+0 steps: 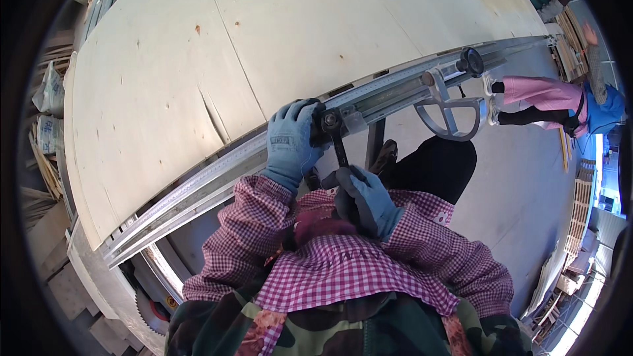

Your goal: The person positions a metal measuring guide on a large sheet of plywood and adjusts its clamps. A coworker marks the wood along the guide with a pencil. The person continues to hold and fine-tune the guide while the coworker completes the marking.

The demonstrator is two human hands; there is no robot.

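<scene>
My left hand [290, 140], in a light blue glove, grips a dark block [319, 128] on the metal guide rail [217, 175]. Its fingertips curl over the block's far side. A hex nut [331, 119] sits on top of the block, and the head of a dark wrench [339, 145] is around it. My right hand [366, 202], gloved in blue with a dark palm, closes round the wrench's near end, close to my body. Part of the handle is hidden in that hand.
A large pale plywood sheet [165, 59] lies beyond the rail. Right of my hands, a grey D-shaped handle [452, 118] and a black knob [471, 62] stick out from the rail. A toothed saw blade [148, 316] shows at lower left. A person [547, 95] stands at right.
</scene>
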